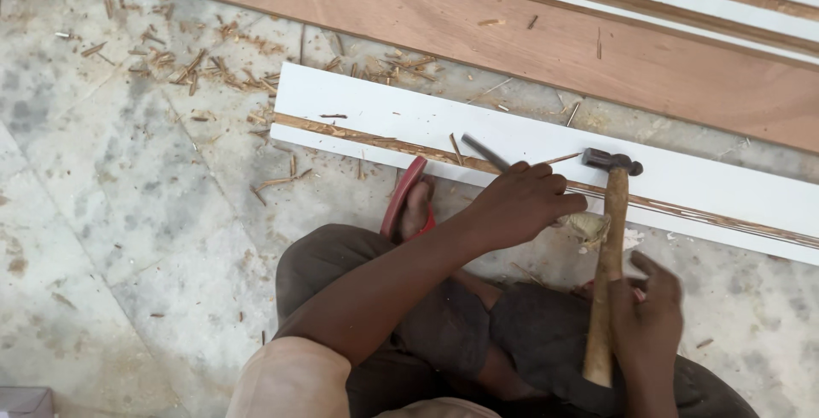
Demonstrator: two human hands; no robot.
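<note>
R hand (pixel 648 316): fingers are curled round the lower part of a hammer's (pixel 607 256) wooden handle, index finger partly lifted off it. The hammer is held near upright in the head view, its dark metal head up top, over the far face of a white board (pixel 409 115). Whether the head touches the board can't be told.

L hand (pixel 520 205): fingers are closed in a loose fist, knuckles up, resting at the near edge of the white board. A thin dark metal rod, prob. a chisel or punch (pixel 485 152), sticks out from under the fist and slants up-left across the board. Its grip end is hidden by the hand. The hammer head is just right of the L fingers, close but apart.

L forearm is stretched forward from lower centre; the R wrist comes up from the bottom edge. Knees in dark trousers (pixel 444 333) are bent in a squat. A foot in a red sandal (pixel 408 200) is set against the board's near edge, left of the L hand.

No containers are seen. A clump of pale fibres (pixel 590 229) lies betw. the two hands, by the board's edge. The board lies on a marble floor (pixel 111 213). Wood chips (pixel 196 68) are scattered at upper left. A brown plywood sheet (pixel 529 26) lies beyond the board.
</note>
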